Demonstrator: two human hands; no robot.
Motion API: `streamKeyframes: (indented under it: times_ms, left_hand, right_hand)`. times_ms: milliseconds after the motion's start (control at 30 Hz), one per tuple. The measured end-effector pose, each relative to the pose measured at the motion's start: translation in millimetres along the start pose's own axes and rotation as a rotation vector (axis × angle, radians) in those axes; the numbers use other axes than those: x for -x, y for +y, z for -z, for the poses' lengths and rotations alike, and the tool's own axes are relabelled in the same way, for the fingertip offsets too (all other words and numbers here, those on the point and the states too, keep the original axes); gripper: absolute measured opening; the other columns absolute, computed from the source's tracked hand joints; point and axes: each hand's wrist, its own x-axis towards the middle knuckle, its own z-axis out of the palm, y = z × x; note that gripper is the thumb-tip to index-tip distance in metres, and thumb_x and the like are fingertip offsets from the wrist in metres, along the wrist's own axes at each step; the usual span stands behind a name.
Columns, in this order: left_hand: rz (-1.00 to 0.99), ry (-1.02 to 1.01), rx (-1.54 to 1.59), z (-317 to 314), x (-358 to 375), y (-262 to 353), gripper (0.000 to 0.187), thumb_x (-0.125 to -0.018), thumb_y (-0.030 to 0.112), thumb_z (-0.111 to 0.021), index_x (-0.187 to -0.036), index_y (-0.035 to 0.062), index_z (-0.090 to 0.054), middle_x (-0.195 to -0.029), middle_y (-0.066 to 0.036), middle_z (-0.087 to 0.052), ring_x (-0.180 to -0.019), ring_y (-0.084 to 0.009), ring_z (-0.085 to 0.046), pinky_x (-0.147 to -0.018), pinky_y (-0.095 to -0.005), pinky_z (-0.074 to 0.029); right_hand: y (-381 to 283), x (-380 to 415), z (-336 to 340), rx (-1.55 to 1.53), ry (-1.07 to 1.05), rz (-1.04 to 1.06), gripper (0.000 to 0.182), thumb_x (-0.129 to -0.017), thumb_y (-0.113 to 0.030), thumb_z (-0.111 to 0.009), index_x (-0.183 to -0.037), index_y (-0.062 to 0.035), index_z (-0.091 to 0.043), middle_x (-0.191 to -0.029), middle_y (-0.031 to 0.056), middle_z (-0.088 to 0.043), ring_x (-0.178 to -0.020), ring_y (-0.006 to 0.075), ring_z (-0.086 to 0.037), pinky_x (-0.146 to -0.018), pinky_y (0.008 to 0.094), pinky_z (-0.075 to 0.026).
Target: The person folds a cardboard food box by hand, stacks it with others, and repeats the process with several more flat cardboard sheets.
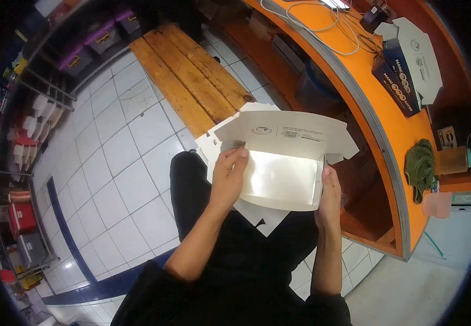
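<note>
A white cardboard box (279,176), partly folded, is held above my lap with its inside facing me. Its printed lid flap (295,130) stands up at the far side. My left hand (230,176) pinches the box's left wall near the far left corner. On the right side, my right hand (330,198) grips the right wall, thumb near the upper edge. Under the box, more flat white cardboard (262,218) lies across my lap and reaches the bench.
A wooden bench (186,70) extends ahead. To the right, an orange counter (374,122) holds cables (349,32), dark printed boxes (395,81), a green cloth (420,165) and a pink container (436,205). Shelves with bins (23,217) line the left.
</note>
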Motion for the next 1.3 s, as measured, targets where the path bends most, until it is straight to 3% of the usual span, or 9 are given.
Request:
streamKeyframes:
  times_ms: [67, 400, 567, 767, 900, 1000, 1067, 1200, 1300]
  left_hand:
    - [0.083, 0.079, 0.477, -14, 8, -3, 0.047, -0.107, 0.034, -0.053, -0.136, -0.002, -0.062, -0.144, -0.017, -0.055, -0.134, -0.0228, -0.049, -0.112, -0.0308, -0.035]
    - [-0.043, 0.09, 0.611, -6, 12, -18, 0.045, -0.108, 0.031, -0.051, -0.134, -0.0036, -0.062, -0.139, -0.013, -0.057, -0.129, -0.02, -0.052, -0.11, -0.0306, -0.037]
    - [0.029, 0.198, 0.593, -11, 9, -9, 0.034, -0.104, 0.025, -0.061, -0.127, 0.0008, -0.067, -0.121, -0.007, -0.066, -0.11, -0.0145, -0.058, -0.097, -0.0274, -0.045]
    - [0.069, 0.117, 0.561, -6, 10, -1, 0.033, -0.102, 0.025, -0.065, -0.125, 0.0018, -0.066, -0.119, -0.007, -0.066, -0.11, -0.0146, -0.059, -0.097, -0.0272, -0.045]
    - [0.019, 0.088, 0.534, -8, 9, -5, 0.035, -0.1, 0.023, -0.067, -0.128, 0.0022, -0.064, -0.122, -0.008, -0.065, -0.112, -0.0155, -0.058, -0.097, -0.0275, -0.045]
    - [0.055, 0.115, 0.508, -11, 10, -5, 0.039, -0.099, 0.022, -0.068, -0.132, 0.0019, -0.062, -0.125, -0.009, -0.064, -0.113, -0.0163, -0.058, -0.099, -0.0279, -0.044]
    - [0.021, 0.097, 0.553, -9, 8, -11, 0.042, -0.1, 0.021, -0.067, -0.136, 0.0009, -0.058, -0.128, -0.011, -0.062, -0.115, -0.0177, -0.058, -0.1, -0.0287, -0.044]
    - [-0.056, 0.1, 0.398, -12, 19, -3, 0.043, -0.101, 0.02, -0.063, -0.138, -0.0005, -0.056, -0.128, -0.012, -0.062, -0.115, -0.0181, -0.058, -0.1, -0.0297, -0.044]
    - [0.043, 0.135, 0.468, -16, 20, 0, 0.045, -0.102, 0.021, -0.06, -0.14, -0.0019, -0.053, -0.129, -0.013, -0.061, -0.115, -0.0188, -0.058, -0.1, -0.0297, -0.044]
  right_hand:
    - [-10, 2, 6, 0.118, 0.028, 0.015, 0.04, -0.109, -0.03, -0.044, -0.126, 0.0035, -0.059, -0.116, 0.0124, -0.066, -0.105, 0.0154, -0.06, -0.094, 0.03, -0.046]
    - [-10, -12, 3, 0.107, -0.091, -0.068, 0.04, -0.107, -0.022, -0.045, -0.131, 0.0071, -0.059, -0.118, 0.0114, -0.068, -0.106, 0.0162, -0.062, -0.095, 0.0305, -0.047]
    - [-24, -25, 4, 0.623, -0.155, 0.046, 0.037, -0.103, -0.023, -0.045, -0.113, 0.0058, -0.067, -0.103, 0.0235, -0.071, -0.094, 0.0329, -0.068, -0.091, 0.0395, -0.05]
    - [-43, -33, -13, 1.103, -0.03, 0.115, 0.041, -0.1, -0.03, -0.05, -0.097, 0.0067, -0.068, -0.1, 0.0308, -0.067, -0.092, 0.0509, -0.063, -0.083, 0.0481, -0.052]
    - [-8, -50, 10, 1.077, -0.007, 0.224, 0.04, -0.099, -0.032, -0.054, -0.096, 0.0053, -0.069, -0.094, 0.0244, -0.071, -0.09, 0.041, -0.068, -0.082, 0.0456, -0.052]
    - [11, -47, 19, 0.558, 0.004, 0.095, 0.037, -0.099, -0.032, -0.06, -0.106, 0.0038, -0.068, -0.096, 0.0165, -0.071, -0.095, 0.0269, -0.068, -0.085, 0.0397, -0.051]
    - [16, -33, 12, 0.161, 0.078, -0.088, 0.045, -0.099, -0.031, -0.065, -0.129, 0.0032, -0.058, -0.109, 0.0135, -0.068, -0.107, 0.0189, -0.063, -0.093, 0.0342, -0.048]
    - [25, 1, 2, 0.081, -0.1, -0.064, 0.07, -0.093, -0.019, -0.073, -0.149, 0.003, -0.038, -0.131, 0.0204, -0.062, -0.121, 0.0241, -0.061, -0.104, 0.034, -0.045]
    - [22, 3, 1, 0.132, -0.141, -0.126, 0.073, -0.088, -0.012, -0.078, -0.148, 0.0039, -0.039, -0.134, 0.0214, -0.06, -0.123, 0.0252, -0.059, -0.104, 0.0352, -0.046]
